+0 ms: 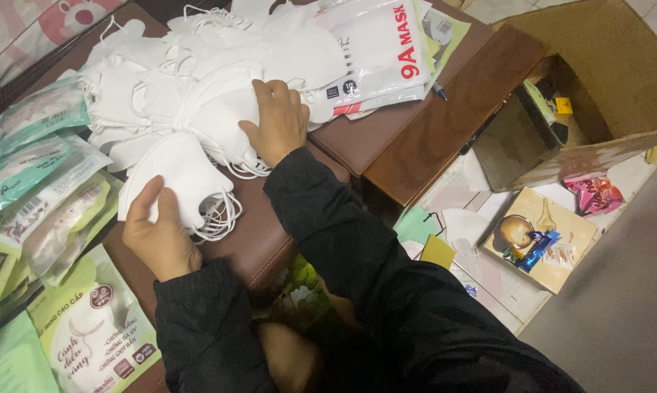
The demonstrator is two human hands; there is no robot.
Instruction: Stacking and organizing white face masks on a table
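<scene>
Near the front edge of the brown stool [255, 240], your left hand [157, 236] pinches a folded white mask [179, 178], light, limp and likely best gripped at its fold, while your right hand [277, 120] presses flat, unclenched, on the mask pile [190, 80].

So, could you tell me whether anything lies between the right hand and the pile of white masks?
Nothing visible does: the right hand already rests on the pile of white masks, and the left hand holds a single white mask.
</scene>
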